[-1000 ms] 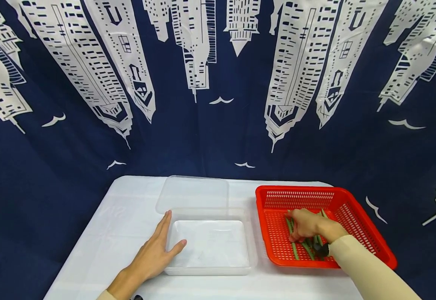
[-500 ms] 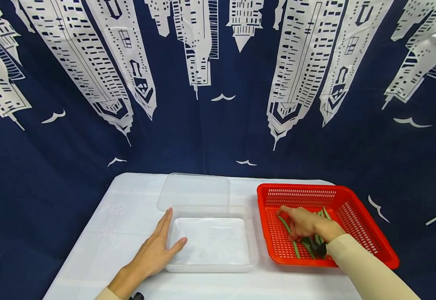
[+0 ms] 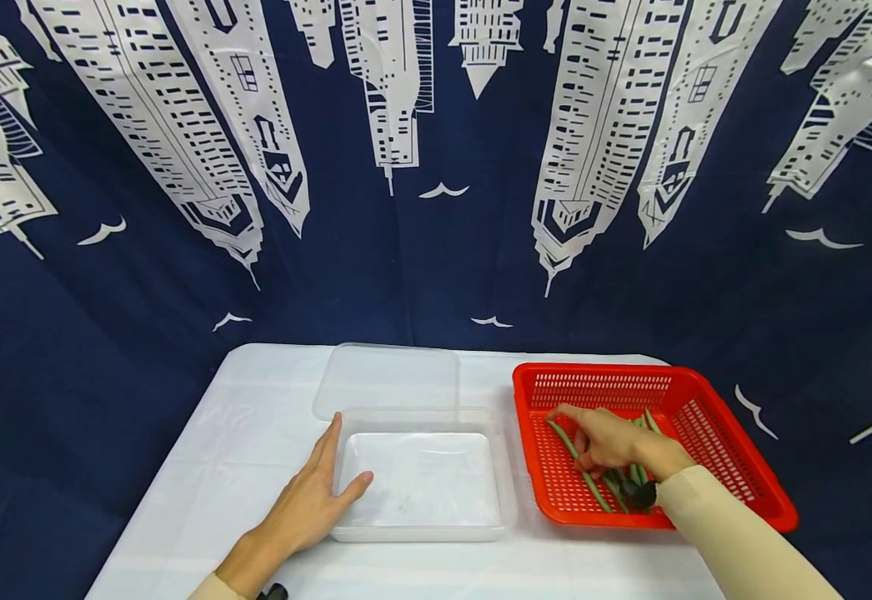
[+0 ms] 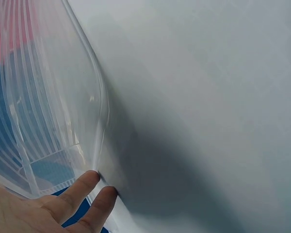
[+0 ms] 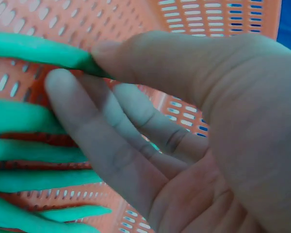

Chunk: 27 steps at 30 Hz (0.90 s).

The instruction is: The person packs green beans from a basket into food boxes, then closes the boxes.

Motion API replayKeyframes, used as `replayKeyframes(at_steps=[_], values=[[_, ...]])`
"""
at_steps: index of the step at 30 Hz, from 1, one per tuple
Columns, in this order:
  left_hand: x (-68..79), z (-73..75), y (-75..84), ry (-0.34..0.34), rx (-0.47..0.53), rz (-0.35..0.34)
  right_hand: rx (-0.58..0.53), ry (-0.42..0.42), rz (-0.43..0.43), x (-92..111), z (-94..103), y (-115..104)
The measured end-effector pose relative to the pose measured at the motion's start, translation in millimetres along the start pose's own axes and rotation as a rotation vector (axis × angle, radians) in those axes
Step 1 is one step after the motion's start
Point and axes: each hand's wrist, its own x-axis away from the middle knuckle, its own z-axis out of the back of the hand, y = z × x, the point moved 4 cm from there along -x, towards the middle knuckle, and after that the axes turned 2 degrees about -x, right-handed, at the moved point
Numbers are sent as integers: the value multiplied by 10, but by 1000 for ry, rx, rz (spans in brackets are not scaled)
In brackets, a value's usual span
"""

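- A red plastic basket with slotted walls (image 3: pixel 597 372) stands at the right of the white-covered table (image 3: pixel 233 433), holding several long green beans (image 5: pixel 43 180).
- A clear rectangular plastic container (image 3: pixel 436 535) sits just left of it; a flat clear plastic lid (image 3: pixel 391 379) lies at its far side.
- Behind hangs a navy cloth printed with white upside-down skyscrapers and birds (image 3: pixel 406 275).
- Inside the basket, the right hand (image 3: pixel 612 437) pinches the end of one slender green bean (image 3: pixel 567 442) between thumb and forefinger, the other fingers loosely bent.
- The left hand (image 3: pixel 308 500), fingers straight and thumb spread, rests against the container's left side, grasping nothing.
- From the head, the right hand and a black device at its wrist (image 3: pixel 637 493) cover part of the beans; the right wrist view shows them lying roughly side by side, blurred.
- The left wrist view alone shows two fingertips touching the container's edge and fine parallel lines in its plastic.
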Motion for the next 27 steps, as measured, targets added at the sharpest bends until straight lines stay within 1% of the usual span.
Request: replayKeyframes(at_steps=[7,9,13,15,19,22,27], values=[[2,6,-10,7,57,13,-15,125,47,87,134,-134],[4,-1,-20,10,73,16,-15,156,48,119,164,-182],[11,-18,-27,23,101,1,-28,212,28,182,205,-291],[13,-27,-35,31,114,-5,-30,242,31,194,219,-367],[9,-50,-40,37,133,-19,21,322,52,205,257,-559],[0,-56,-38,38,145,-28,55,373,61,187,285,-745],[-9,-29,-46,32,158,-23,55,396,73,99,277,-1069]])
